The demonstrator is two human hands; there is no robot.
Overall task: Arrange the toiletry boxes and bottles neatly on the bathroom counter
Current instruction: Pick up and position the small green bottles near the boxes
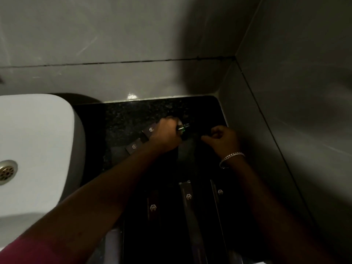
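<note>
Centrally in the frame, the left hand [165, 136] forms a closed grip around a small dark bottle [183, 128]; the fingers wrap its body, and only a metallic collar with green glints shows past the knuckles. The bottle is held just above the black speckled tabletop [133, 113], tilted toward the upper right of the frame. The right hand [222, 139], just right of centre, has its fingers curled toward the thumb in a loose pinch; whether this grip holds anything cannot be told in the dim light. A silver chain bracelet [231, 159] sits on the right wrist.

Two small dark boxes lie at an angle left of the left hand, one [149, 131] partly under the hand and the other [134, 146] below and left of it, each bearing a pale hexagonal logo. Three long dark boxes lie side by side in the lower centre of the frame, running toward the bottom edge: left [153, 208], middle [188, 197] and right [220, 192], each with the same logo. A white sink [38, 130] with a brass drain [7, 172] fills the left of the frame. Grey wall tiles [133, 35] enclose the tabletop at the top and right.
</note>
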